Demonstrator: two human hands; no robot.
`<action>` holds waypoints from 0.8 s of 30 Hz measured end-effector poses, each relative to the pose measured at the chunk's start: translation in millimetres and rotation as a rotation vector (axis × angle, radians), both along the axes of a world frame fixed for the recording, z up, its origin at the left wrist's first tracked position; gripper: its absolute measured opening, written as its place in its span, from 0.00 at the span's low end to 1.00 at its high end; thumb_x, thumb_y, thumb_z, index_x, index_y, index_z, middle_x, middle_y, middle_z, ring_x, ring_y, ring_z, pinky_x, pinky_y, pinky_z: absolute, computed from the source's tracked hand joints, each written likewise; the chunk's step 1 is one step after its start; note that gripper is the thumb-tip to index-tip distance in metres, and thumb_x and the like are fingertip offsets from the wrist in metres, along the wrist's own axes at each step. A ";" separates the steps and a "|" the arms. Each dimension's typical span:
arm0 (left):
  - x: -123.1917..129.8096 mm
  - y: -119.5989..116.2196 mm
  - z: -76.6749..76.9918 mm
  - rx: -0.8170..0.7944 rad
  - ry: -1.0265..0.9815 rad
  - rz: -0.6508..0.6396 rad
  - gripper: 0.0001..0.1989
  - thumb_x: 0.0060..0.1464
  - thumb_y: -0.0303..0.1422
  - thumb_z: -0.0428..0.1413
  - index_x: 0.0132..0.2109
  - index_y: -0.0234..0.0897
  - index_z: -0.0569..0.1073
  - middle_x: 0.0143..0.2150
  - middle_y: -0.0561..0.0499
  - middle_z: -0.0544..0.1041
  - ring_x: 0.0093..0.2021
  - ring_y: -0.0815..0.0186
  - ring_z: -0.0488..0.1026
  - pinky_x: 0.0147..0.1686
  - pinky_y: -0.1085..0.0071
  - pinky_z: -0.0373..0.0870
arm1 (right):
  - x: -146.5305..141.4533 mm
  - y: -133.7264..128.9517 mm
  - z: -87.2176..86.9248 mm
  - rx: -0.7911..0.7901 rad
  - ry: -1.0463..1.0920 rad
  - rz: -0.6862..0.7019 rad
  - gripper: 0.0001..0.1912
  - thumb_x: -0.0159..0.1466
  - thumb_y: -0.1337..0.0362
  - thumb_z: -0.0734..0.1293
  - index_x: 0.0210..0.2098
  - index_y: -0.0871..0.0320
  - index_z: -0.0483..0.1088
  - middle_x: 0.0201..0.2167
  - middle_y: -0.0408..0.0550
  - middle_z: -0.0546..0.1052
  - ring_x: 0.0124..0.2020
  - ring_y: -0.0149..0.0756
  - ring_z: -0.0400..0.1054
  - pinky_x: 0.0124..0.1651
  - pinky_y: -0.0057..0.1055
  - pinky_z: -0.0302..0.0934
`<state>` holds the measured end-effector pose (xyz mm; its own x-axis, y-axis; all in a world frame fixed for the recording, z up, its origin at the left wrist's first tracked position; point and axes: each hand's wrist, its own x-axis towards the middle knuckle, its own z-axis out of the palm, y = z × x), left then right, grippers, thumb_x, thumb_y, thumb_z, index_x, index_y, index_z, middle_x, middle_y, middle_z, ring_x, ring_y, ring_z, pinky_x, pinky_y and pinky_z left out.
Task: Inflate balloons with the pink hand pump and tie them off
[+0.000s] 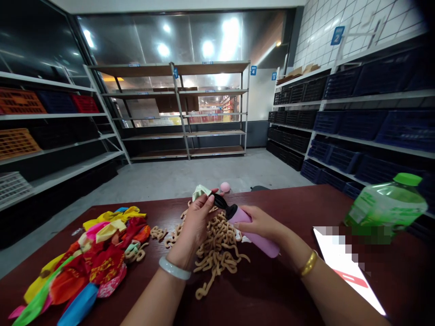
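Observation:
My right hand (pixel 260 222) is wrapped around a lilac cylinder with a black ribbed nozzle, which looks like a balloon pump (pixel 261 242). The pump lies slanted, its nozzle end up and to the left. At that nozzle, my left hand (pixel 200 215) pinches a limp pale green balloon (pixel 200 192). Whether the balloon's neck is over the nozzle is hidden by my fingers. Below both hands spreads a heap of tan, curled, cord-like pieces (pixel 220 258). To the left lies a pile of colourful limp balloons (pixel 102 258), some with printed patterns.
A dark red table (pixel 282 290) carries everything. On its right are a large green-capped bottle (pixel 387 203) and a bright white screen or sheet (pixel 350 262). A small pink ball (pixel 224 187) shows at the far edge. Shelves (pixel 183 133) and crates (pixel 340 122) surround the room.

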<state>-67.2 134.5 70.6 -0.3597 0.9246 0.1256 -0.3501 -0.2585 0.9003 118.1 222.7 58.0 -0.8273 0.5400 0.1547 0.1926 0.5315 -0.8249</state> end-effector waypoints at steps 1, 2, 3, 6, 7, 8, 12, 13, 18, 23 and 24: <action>0.7 -0.3 -0.1 0.014 -0.025 -0.013 0.20 0.52 0.39 0.62 0.50 0.35 0.74 0.51 0.39 0.77 0.51 0.56 0.74 0.40 0.67 0.74 | 0.2 0.5 0.0 -0.004 -0.001 0.005 0.18 0.58 0.54 0.69 0.44 0.57 0.72 0.38 0.46 0.77 0.37 0.38 0.69 0.38 0.32 0.61; 1.3 -0.6 -0.3 0.035 -0.051 -0.019 0.18 0.53 0.37 0.61 0.49 0.36 0.73 0.50 0.40 0.77 0.51 0.56 0.74 0.40 0.67 0.74 | 0.1 0.7 -0.1 -0.001 -0.006 0.009 0.18 0.58 0.53 0.69 0.44 0.57 0.72 0.38 0.46 0.77 0.37 0.38 0.69 0.38 0.32 0.61; 1.8 -0.7 -0.8 0.060 -0.075 -0.021 0.16 0.53 0.36 0.61 0.48 0.36 0.73 0.50 0.40 0.77 0.51 0.56 0.74 0.40 0.67 0.74 | -0.3 0.7 -0.3 0.004 -0.011 0.012 0.19 0.58 0.53 0.70 0.45 0.57 0.72 0.39 0.46 0.77 0.37 0.38 0.69 0.38 0.32 0.61; 2.8 -0.6 -2.6 0.143 -0.124 -0.029 0.15 0.55 0.40 0.59 0.46 0.35 0.72 0.50 0.39 0.78 0.49 0.55 0.76 0.41 0.63 0.74 | -2.1 -1.0 -0.8 0.015 -0.024 0.009 0.20 0.58 0.53 0.70 0.46 0.56 0.72 0.39 0.46 0.78 0.38 0.39 0.69 0.39 0.33 0.61; 3.3 -0.5 -3.1 0.159 -0.131 -0.024 0.16 0.56 0.42 0.57 0.45 0.34 0.72 0.49 0.38 0.78 0.47 0.55 0.76 0.41 0.62 0.74 | -2.8 -2.1 -0.8 0.021 -0.025 0.009 0.21 0.58 0.53 0.70 0.47 0.56 0.72 0.40 0.46 0.78 0.38 0.39 0.70 0.39 0.33 0.61; 3.9 -0.3 -3.4 0.166 -0.137 -0.007 0.17 0.57 0.44 0.56 0.43 0.34 0.72 0.48 0.38 0.78 0.46 0.55 0.77 0.41 0.61 0.74 | -3.4 -3.4 -0.8 0.031 -0.025 0.009 0.21 0.57 0.54 0.70 0.48 0.55 0.72 0.40 0.46 0.78 0.39 0.40 0.70 0.39 0.33 0.62; 9.4 1.1 -1.7 0.145 -0.190 0.088 0.15 0.55 0.43 0.58 0.40 0.35 0.71 0.43 0.41 0.80 0.43 0.56 0.78 0.41 0.60 0.74 | -5.5 -8.6 -1.1 0.096 -0.024 -0.007 0.21 0.56 0.55 0.70 0.48 0.54 0.72 0.39 0.46 0.78 0.38 0.40 0.69 0.40 0.33 0.61; 11.2 1.6 -0.9 0.153 -0.217 0.092 0.14 0.55 0.41 0.59 0.42 0.35 0.71 0.43 0.41 0.80 0.43 0.56 0.78 0.42 0.59 0.74 | -6.1 -9.4 -1.4 0.106 -0.026 -0.013 0.21 0.56 0.55 0.70 0.48 0.54 0.72 0.39 0.46 0.78 0.37 0.40 0.69 0.39 0.33 0.61; 15.5 2.9 1.5 0.239 -0.361 0.045 0.09 0.57 0.36 0.58 0.38 0.35 0.70 0.41 0.44 0.77 0.44 0.59 0.76 0.45 0.60 0.73 | -11.2 -10.7 -5.6 0.113 -0.027 -0.013 0.17 0.57 0.55 0.70 0.44 0.55 0.72 0.38 0.45 0.77 0.36 0.38 0.69 0.39 0.32 0.61; 13.7 2.0 3.6 0.319 -0.356 -0.013 0.07 0.57 0.33 0.58 0.35 0.36 0.68 0.33 0.52 0.69 0.33 0.70 0.69 0.36 0.70 0.71 | -16.4 -12.9 -7.8 0.061 0.025 0.041 0.18 0.59 0.56 0.69 0.47 0.56 0.72 0.40 0.46 0.77 0.38 0.39 0.69 0.41 0.33 0.62; 12.7 1.9 4.4 0.336 -0.352 -0.022 0.07 0.57 0.33 0.58 0.34 0.36 0.68 0.32 0.53 0.67 0.33 0.70 0.68 0.35 0.71 0.70 | -16.8 -14.1 -7.3 0.063 0.028 0.047 0.19 0.59 0.56 0.68 0.48 0.56 0.71 0.41 0.47 0.77 0.39 0.40 0.70 0.41 0.34 0.62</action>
